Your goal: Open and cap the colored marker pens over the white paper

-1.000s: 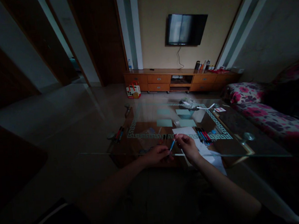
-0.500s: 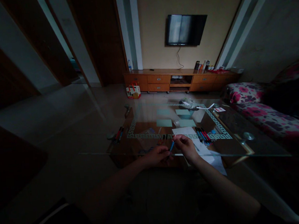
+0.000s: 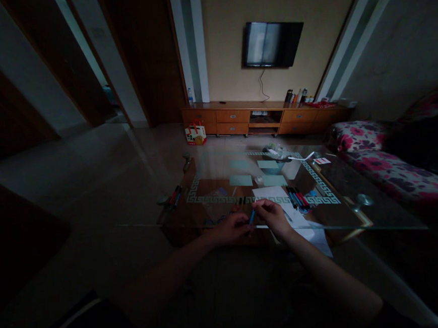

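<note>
Both my hands meet over the near edge of a glass coffee table (image 3: 360,223). My left hand (image 3: 229,228) is closed around the lower end of a thin blue pen (image 3: 251,217). My right hand (image 3: 270,215) pinches the pen's upper end with thumb and fingers. Under and beside my right hand lie white paper sheets (image 3: 282,199). A row of coloured pens (image 3: 298,198) rests just right of the paper.
More pens (image 3: 174,195) lie at the table's left corner; small pale cards (image 3: 241,180) and a bowl (image 3: 274,164) sit farther back. A floral sofa (image 3: 386,166) lines the right. A wooden TV cabinet (image 3: 261,116) and a wall television (image 3: 273,43) stand across the tiled floor.
My right hand has moved down along the pen toward my left hand, so less of the pen shows between them. The left hand has hardly shifted.
</note>
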Demonstrator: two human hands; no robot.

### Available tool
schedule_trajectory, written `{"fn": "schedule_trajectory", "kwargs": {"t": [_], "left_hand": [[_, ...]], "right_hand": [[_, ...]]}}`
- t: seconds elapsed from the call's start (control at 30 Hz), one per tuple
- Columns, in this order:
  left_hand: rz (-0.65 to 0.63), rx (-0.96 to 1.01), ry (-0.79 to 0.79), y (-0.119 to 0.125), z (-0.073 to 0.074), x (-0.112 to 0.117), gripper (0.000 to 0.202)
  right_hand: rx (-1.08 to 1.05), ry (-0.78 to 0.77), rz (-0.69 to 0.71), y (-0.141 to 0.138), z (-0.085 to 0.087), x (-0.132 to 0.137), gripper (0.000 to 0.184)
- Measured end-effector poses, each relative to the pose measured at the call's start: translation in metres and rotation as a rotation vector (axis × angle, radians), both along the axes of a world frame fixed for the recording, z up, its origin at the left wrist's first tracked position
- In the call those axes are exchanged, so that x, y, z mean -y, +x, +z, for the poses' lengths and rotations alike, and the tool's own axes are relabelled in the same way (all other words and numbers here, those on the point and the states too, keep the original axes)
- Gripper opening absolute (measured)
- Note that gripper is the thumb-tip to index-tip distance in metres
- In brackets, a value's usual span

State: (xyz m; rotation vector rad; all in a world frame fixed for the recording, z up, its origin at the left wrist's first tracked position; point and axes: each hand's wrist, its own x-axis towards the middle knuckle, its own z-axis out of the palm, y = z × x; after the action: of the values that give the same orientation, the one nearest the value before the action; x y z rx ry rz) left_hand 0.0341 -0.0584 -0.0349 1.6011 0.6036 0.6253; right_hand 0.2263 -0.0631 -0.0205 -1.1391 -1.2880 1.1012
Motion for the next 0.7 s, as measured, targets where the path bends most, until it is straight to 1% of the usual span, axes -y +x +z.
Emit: {"fn": "schedule_trajectory", "kwargs": {"t": [0.07,0.1,0.17,0.3,0.43,0.53,0.7], "left_hand": [[0.045,0.042,-0.051,0.000,-0.003,0.000,0.037],[0.070,0.036,-0.049,0.000,-0.005,0.000,0.042],[0.099,-0.002,-0.019,-0.001,-0.008,-0.001,0.047],[0.110,-0.053,0.039,-0.005,-0.011,-0.003,0.047],[0.143,-0.081,0.084,-0.007,-0.008,-0.003,0.066],[0.122,-0.085,0.087,-0.008,-0.005,-0.001,0.077],[0.069,-0.070,0.087,-0.009,-0.006,0.000,0.082]], "right_hand": [[0.009,-0.005,0.007,-0.002,-0.002,0.000,0.033],[0.012,-0.003,0.017,-0.002,-0.004,0.000,0.032],[0.016,0.002,0.044,-0.004,-0.006,0.000,0.030],[0.018,0.002,0.075,-0.004,-0.010,-0.001,0.029],[0.029,-0.022,0.076,-0.003,-0.014,-0.002,0.031],[0.017,-0.030,0.096,-0.004,-0.017,-0.002,0.031],[-0.003,-0.036,0.124,-0.009,-0.018,-0.001,0.031]]}}
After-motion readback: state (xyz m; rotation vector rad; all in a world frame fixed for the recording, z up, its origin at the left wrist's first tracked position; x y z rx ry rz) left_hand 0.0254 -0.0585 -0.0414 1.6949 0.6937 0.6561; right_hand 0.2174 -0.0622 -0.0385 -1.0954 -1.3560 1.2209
